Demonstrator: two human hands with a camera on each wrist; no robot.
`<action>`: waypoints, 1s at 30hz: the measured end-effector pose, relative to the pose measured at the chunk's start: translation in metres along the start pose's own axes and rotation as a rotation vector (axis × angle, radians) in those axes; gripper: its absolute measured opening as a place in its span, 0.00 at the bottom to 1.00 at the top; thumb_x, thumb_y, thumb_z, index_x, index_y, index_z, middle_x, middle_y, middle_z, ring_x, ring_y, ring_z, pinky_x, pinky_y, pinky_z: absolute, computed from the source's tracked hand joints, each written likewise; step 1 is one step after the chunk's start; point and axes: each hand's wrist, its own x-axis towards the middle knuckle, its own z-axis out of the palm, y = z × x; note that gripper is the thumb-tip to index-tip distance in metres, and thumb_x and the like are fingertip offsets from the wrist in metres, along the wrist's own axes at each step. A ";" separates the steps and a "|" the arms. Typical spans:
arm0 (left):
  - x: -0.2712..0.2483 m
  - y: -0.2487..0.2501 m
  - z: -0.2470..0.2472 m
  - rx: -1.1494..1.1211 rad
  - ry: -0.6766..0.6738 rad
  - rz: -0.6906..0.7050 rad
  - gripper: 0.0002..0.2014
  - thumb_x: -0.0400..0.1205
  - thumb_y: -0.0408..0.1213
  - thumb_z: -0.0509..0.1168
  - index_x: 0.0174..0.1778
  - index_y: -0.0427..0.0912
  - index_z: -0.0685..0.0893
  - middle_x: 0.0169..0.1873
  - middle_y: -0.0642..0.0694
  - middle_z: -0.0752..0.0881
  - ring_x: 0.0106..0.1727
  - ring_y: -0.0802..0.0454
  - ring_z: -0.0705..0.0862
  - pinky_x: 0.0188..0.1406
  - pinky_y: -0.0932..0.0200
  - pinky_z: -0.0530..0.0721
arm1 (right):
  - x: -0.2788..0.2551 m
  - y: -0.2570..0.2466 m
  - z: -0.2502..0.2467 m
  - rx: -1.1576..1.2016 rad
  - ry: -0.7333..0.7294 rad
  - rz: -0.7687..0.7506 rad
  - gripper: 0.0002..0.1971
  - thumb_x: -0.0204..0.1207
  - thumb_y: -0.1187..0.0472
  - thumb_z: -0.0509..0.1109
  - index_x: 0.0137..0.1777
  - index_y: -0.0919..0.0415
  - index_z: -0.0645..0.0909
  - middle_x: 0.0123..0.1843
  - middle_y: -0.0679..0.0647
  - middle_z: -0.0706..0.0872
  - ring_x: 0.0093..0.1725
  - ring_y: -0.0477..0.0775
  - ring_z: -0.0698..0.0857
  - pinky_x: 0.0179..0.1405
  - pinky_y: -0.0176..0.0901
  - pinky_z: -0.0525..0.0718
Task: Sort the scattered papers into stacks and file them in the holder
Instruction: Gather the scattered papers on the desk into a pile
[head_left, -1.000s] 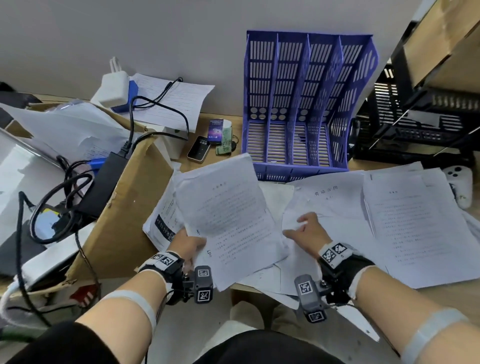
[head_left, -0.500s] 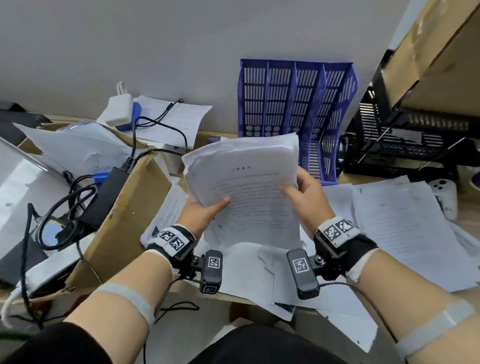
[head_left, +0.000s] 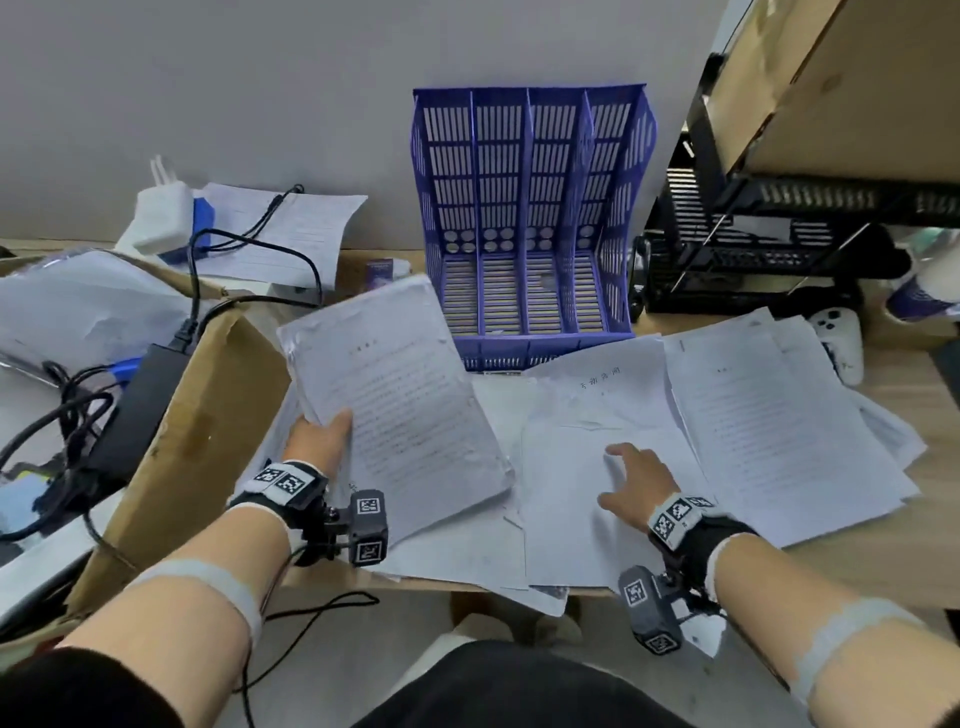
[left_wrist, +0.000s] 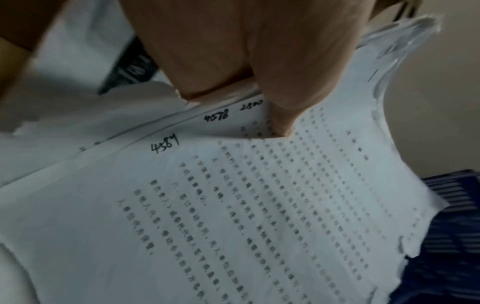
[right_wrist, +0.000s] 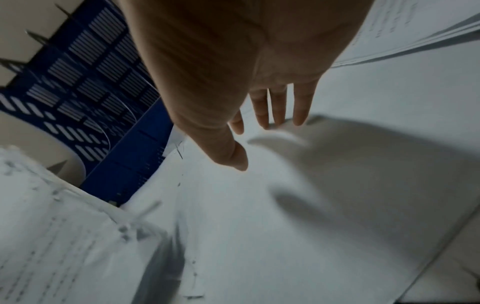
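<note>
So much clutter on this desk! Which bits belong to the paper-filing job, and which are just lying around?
Part of the job:
stack of papers, gripped by the left hand
loose sheets under the open right hand
blue file holder

Just lying about:
cardboard box
white charger
game controller
black rack

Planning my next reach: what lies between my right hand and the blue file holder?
In the head view, only loose white sheets on the desk lie between the right hand and the blue file holder.
</note>
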 end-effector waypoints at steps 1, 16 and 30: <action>0.001 -0.009 0.001 0.057 -0.029 -0.037 0.30 0.80 0.50 0.67 0.71 0.29 0.76 0.64 0.28 0.84 0.63 0.27 0.84 0.61 0.40 0.82 | 0.002 -0.002 -0.001 -0.051 0.014 -0.025 0.39 0.69 0.56 0.75 0.80 0.57 0.65 0.77 0.61 0.71 0.76 0.62 0.73 0.73 0.48 0.72; -0.037 -0.032 0.022 0.258 0.115 -0.017 0.20 0.78 0.35 0.69 0.62 0.43 0.68 0.65 0.36 0.72 0.56 0.35 0.80 0.56 0.44 0.82 | 0.049 -0.007 -0.013 -0.631 0.050 -0.063 0.54 0.48 0.37 0.81 0.72 0.54 0.58 0.68 0.57 0.67 0.70 0.63 0.69 0.63 0.59 0.76; -0.089 -0.028 0.095 0.189 -0.670 -0.080 0.13 0.83 0.35 0.68 0.64 0.45 0.81 0.61 0.39 0.84 0.62 0.42 0.87 0.61 0.46 0.86 | 0.074 0.012 -0.031 -0.536 0.027 0.020 0.58 0.48 0.32 0.81 0.73 0.59 0.60 0.70 0.59 0.71 0.73 0.64 0.69 0.66 0.62 0.75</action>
